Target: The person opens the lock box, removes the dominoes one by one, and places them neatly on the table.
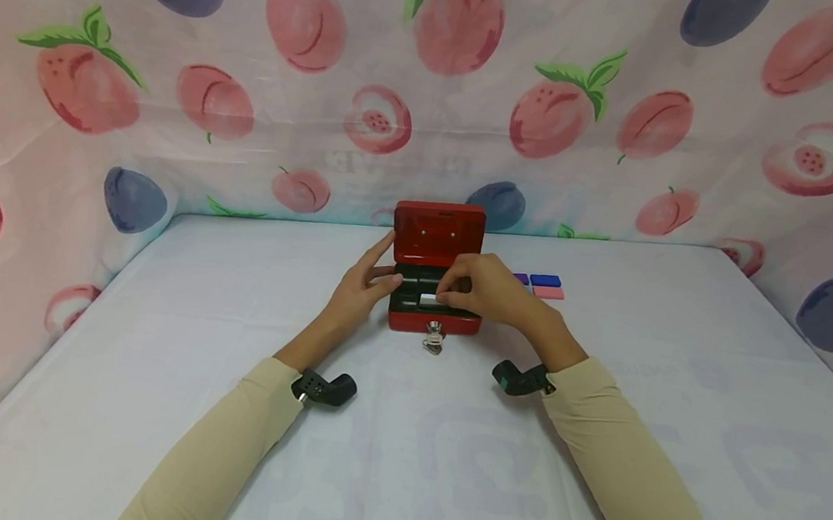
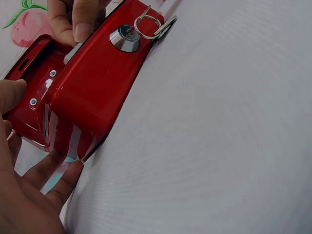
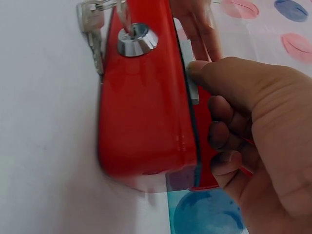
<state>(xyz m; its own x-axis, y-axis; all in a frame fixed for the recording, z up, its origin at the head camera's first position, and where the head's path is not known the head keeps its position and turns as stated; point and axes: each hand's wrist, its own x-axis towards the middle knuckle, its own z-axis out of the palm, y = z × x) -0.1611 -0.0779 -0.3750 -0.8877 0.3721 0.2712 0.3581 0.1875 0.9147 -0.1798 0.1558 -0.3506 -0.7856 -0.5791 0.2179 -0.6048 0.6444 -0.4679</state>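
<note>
A red cash box (image 1: 433,323) with its lid raised shows a black inner tray. At its front lock (image 1: 434,327) hangs a ring with keys (image 3: 91,29). My right hand (image 1: 485,287) reaches over the tray and pinches a small flat white block (image 1: 428,300) between thumb and fingers, low at the inside of the front wall. My left hand (image 1: 358,294) rests against the left end of the box, its fingers spread along the outside and up towards the lid (image 1: 438,234), its thumb by the tray's edge.
Small flat blocks lie on the table right of the box, partly behind my right hand: a blue one (image 1: 545,280), a pink one (image 1: 548,293) and a purple one (image 1: 522,278). A fruit-printed cloth (image 1: 247,143) hangs behind the white table (image 1: 397,459).
</note>
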